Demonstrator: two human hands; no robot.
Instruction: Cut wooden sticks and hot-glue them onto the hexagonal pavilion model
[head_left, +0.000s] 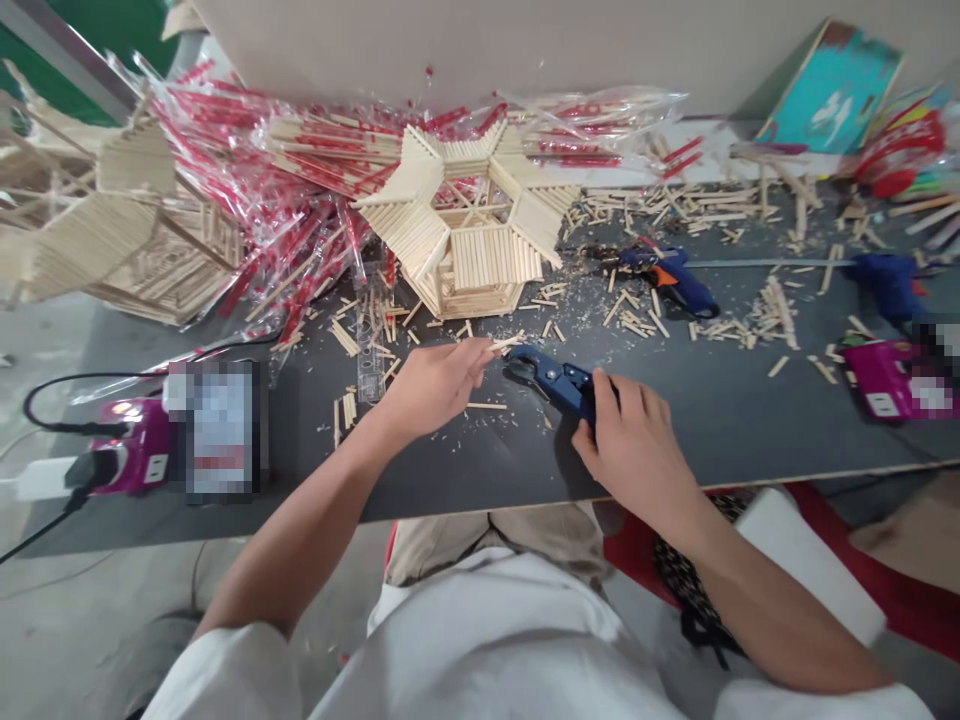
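Observation:
Pinched in my left hand (pixel 442 385) is a thin wooden stick (pixel 507 342) that points right. My right hand (pixel 634 430) is wrapped round a blue cutting tool with a curved head, like ratchet cutters (pixel 559 382). The tool's head is close to the stick's end; I cannot tell whether its jaws touch it. Just beyond my hands sits a star-shaped lantern-like frame (pixel 491 258) built from rows of wooden sticks. A cut stick (pixel 486 406) lies on the dark table below my left fingers, among small chips.
A blue glue gun (pixel 679 282) lies at right, another glue gun (pixel 889 285) farther right. Bags of red-wrapped chopsticks (pixel 300 150) fill the back. A second stick structure (pixel 120 240) stands left. Purple power strips (pixel 139 440) sit at both sides. A clear ruler (pixel 369 345) lies near my left hand.

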